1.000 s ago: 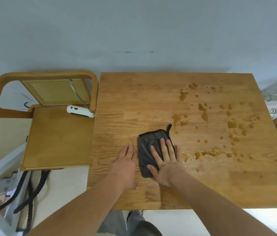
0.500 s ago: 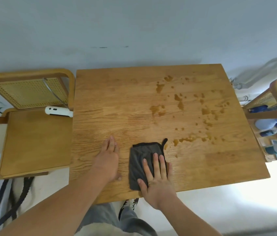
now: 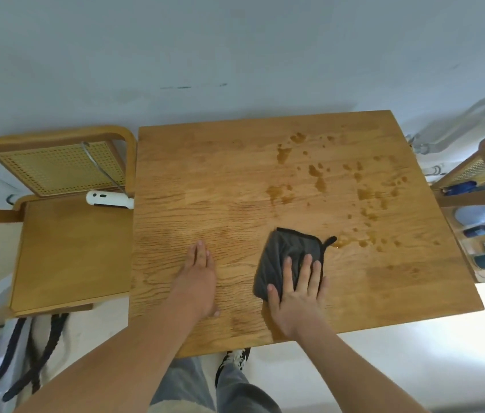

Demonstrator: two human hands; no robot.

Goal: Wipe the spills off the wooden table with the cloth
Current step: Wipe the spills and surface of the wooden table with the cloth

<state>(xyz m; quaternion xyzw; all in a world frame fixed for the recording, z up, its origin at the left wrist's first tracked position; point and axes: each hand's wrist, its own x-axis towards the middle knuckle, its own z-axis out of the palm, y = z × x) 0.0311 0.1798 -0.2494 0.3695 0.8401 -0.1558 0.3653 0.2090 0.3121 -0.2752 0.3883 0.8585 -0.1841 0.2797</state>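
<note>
Palms lie flat near my edge of the worktop [image 3: 205,180]: my left hand [image 3: 198,277] braces on bare wood, fingers straight; my right hand [image 3: 297,293] presses the dark cloth [image 3: 288,251] down, fingers straight. Wiping is under way, I judge; next, the cloth needs pushing forward and right into the brown spills [image 3: 318,177] beyond.

Cloth [image 3: 283,254] on table [image 3: 205,189], spills [image 3: 278,192] seemingly just beyond
</note>
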